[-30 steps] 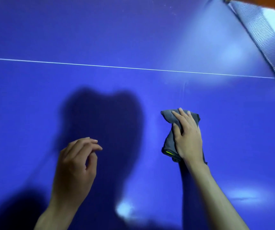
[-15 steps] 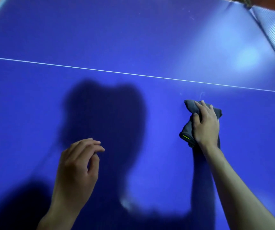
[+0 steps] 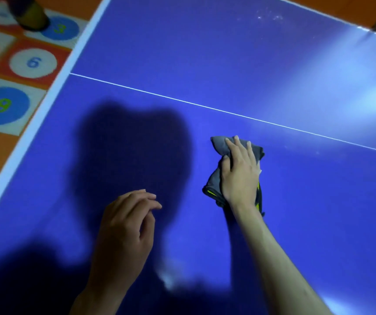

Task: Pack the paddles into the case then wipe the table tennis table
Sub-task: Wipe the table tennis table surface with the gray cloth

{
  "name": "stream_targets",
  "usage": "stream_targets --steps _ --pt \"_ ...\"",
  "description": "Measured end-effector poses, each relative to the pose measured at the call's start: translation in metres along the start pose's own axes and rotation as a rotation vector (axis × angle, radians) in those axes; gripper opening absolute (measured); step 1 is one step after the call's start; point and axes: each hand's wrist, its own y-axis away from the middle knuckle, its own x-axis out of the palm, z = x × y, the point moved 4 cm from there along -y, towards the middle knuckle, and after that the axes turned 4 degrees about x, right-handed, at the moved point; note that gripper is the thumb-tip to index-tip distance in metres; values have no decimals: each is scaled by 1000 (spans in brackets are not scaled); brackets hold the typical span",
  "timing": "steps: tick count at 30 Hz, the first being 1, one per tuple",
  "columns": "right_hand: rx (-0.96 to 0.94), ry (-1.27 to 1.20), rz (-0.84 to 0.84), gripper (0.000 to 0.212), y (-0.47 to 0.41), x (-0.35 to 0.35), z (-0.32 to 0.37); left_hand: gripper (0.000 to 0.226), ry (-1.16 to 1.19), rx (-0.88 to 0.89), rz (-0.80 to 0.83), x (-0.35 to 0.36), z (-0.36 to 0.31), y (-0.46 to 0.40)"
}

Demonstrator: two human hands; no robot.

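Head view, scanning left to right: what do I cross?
Number mat → white table edge → left hand → cloth under right hand → glare patch.

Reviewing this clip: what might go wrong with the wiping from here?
1. The right hand holds the grey cloth bunched, so each pass may cover little of the table.
2. Pale specks near the far edge might be missed.
3. The idle left hand hovers low and could smudge the surface.
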Motion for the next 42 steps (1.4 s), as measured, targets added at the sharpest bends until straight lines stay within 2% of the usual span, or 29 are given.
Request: stream_targets --steps 12,16,21,26,29,35,42 --pt "-296 13 66 47 76 155 276 30 7 -117 -105 -137 131 25" --pt "-288 12 125 49 62 185 326 31 33 -184 -139 -159 154 31" --pt "-319 37 221 46 19 205 356 30 32 -162 -150 -168 163 31" --pt "-334 19 251 45 2 203 352 28 38 -122 -130 -161 160 27" --pt "-273 0 206 43 -2 187 326 29 38 -119 -138 -150 154 24" --pt "-174 -64 121 42 -19 139 229 30 19 -52 -108 -107 123 13" --pt "-79 -49 69 43 -45 64 92 30 39 33 -59 -35 47 3"
